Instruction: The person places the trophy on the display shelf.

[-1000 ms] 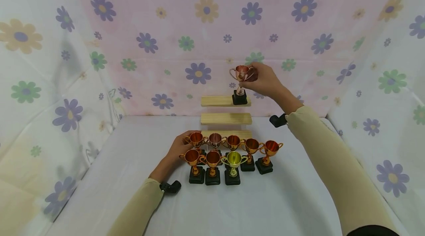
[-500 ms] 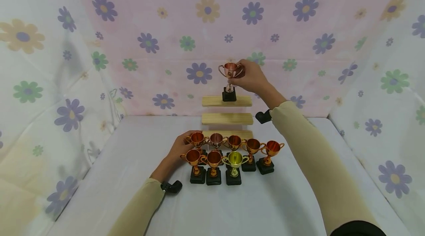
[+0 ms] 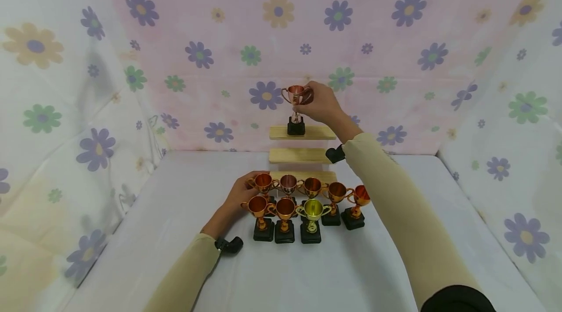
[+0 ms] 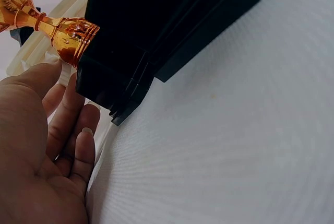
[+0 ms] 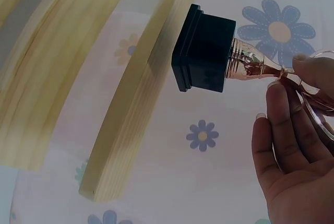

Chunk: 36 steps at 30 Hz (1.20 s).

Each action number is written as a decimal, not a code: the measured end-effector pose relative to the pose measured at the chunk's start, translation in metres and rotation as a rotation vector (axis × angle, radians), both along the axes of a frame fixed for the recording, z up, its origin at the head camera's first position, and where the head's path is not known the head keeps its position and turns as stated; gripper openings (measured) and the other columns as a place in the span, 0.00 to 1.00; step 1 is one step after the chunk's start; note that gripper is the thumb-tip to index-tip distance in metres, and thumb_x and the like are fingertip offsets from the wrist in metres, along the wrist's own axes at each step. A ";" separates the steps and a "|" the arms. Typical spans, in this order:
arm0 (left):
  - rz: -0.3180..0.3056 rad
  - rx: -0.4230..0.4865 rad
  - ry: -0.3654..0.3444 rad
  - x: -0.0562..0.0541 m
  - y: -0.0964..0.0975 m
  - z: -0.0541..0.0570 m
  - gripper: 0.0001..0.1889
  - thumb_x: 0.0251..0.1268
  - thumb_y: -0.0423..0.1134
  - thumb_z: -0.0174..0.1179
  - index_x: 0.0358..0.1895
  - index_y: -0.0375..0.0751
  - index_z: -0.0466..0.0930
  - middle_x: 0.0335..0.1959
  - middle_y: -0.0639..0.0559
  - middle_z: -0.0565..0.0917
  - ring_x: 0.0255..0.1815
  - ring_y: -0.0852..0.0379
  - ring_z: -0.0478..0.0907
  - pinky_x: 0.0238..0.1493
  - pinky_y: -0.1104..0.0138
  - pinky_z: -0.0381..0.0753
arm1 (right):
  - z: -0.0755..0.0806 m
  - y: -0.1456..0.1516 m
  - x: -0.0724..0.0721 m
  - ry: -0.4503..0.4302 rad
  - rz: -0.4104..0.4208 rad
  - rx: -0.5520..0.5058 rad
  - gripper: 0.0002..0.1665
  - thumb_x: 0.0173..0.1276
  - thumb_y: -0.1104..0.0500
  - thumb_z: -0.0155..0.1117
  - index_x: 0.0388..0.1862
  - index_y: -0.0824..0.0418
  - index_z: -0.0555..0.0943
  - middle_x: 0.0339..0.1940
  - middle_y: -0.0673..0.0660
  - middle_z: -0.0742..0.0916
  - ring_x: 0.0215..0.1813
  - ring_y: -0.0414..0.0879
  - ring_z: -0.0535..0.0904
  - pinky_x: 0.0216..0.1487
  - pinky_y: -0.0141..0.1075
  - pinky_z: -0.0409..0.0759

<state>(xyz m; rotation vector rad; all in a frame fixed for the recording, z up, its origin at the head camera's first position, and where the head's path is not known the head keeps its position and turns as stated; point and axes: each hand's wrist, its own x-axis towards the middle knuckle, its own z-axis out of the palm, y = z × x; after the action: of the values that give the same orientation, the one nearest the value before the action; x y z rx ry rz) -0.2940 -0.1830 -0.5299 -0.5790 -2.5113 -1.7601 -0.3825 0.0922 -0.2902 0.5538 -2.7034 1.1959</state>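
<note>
My right hand (image 3: 322, 102) pinches a rose-gold trophy (image 3: 296, 100) between thumb and fingers at its stem and handle. The trophy is upright, its black square base (image 5: 206, 51) close over the top shelf (image 5: 143, 88) of a pale wooden rack, left of the shelf's middle. My left hand (image 3: 240, 194) rests low at the left end of a group of trophies, its fingers loosely bent next to an orange-gold trophy (image 4: 73, 38). In the left wrist view the fingertips lie right by that trophy's black base and are partly hidden behind it.
Two more wooden shelves, the middle one (image 3: 300, 155) and the lowest (image 3: 303, 175), step down toward the trophies. Several orange-gold trophies (image 3: 284, 208) and a yellow-gold one (image 3: 313, 209) stand close together on the white cloth (image 3: 281, 278). Flowered fabric (image 3: 228, 87) hangs behind.
My right hand has moved left with the rose-gold trophy, from the top shelf's right part to left of its middle. The left hand has stayed in place; the head view has shifted slightly.
</note>
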 end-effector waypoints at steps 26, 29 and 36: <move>0.011 -0.009 -0.013 0.002 0.003 0.004 0.26 0.72 0.24 0.58 0.72 0.37 0.77 0.63 0.38 0.85 0.67 0.39 0.79 0.73 0.41 0.71 | -0.012 -0.028 -0.008 -0.008 -0.013 -0.009 0.27 0.70 0.58 0.75 0.62 0.67 0.77 0.51 0.62 0.87 0.53 0.56 0.83 0.58 0.49 0.82; 0.017 -0.013 -0.021 0.002 0.004 0.003 0.26 0.72 0.24 0.58 0.72 0.37 0.77 0.64 0.38 0.85 0.67 0.40 0.79 0.73 0.42 0.71 | -0.012 -0.028 -0.007 -0.025 -0.021 -0.017 0.27 0.70 0.58 0.75 0.62 0.67 0.77 0.52 0.63 0.87 0.54 0.57 0.83 0.59 0.49 0.82; 0.031 -0.017 -0.015 0.003 0.002 0.002 0.26 0.72 0.25 0.58 0.72 0.37 0.78 0.62 0.38 0.85 0.65 0.40 0.80 0.72 0.41 0.73 | -0.015 -0.025 -0.006 -0.043 -0.026 -0.012 0.30 0.69 0.56 0.75 0.64 0.67 0.75 0.56 0.65 0.86 0.57 0.58 0.83 0.60 0.49 0.83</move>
<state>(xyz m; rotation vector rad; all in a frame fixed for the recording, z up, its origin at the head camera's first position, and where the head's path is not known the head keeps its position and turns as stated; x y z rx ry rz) -0.2909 -0.1806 -0.5283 -0.5268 -2.5328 -1.7410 -0.3886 0.0668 -0.3051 0.4959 -2.7288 1.2304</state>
